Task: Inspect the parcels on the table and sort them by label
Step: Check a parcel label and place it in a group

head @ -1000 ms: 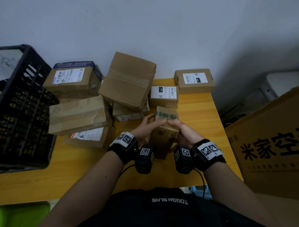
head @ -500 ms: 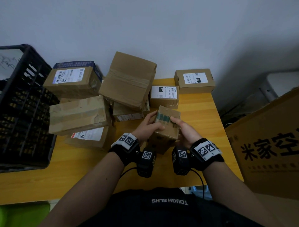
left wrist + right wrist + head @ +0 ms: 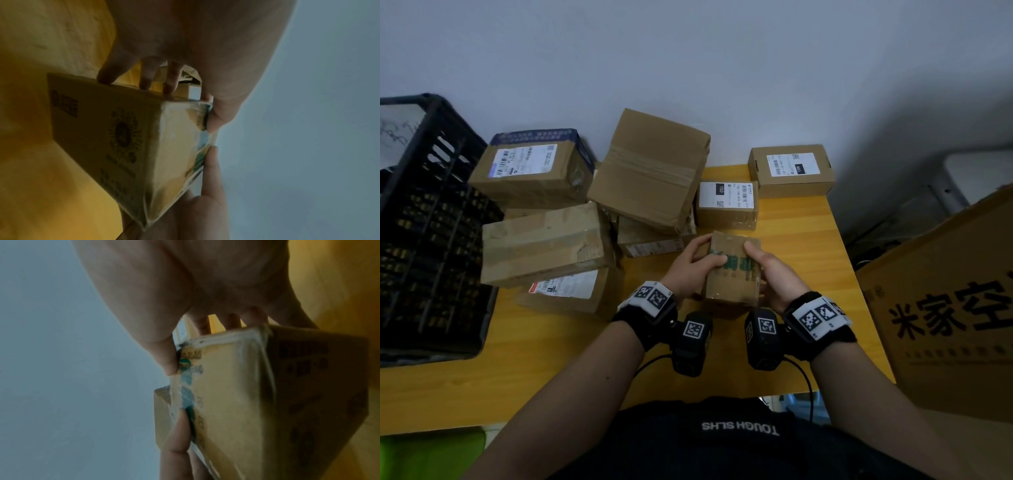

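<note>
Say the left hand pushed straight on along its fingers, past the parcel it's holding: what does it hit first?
Probably the labelled parcel marked 150. The left hand grips the held parcel with fingers aimed up-table, toward the wall. The leaning plain box sits just left of that line; depth is unclear, so it could touch first.

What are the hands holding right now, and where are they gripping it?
Both hold one small parcel with green print, above the table. The left hand grips its left side, the right hand its right side, thumbs on the top face.
</note>
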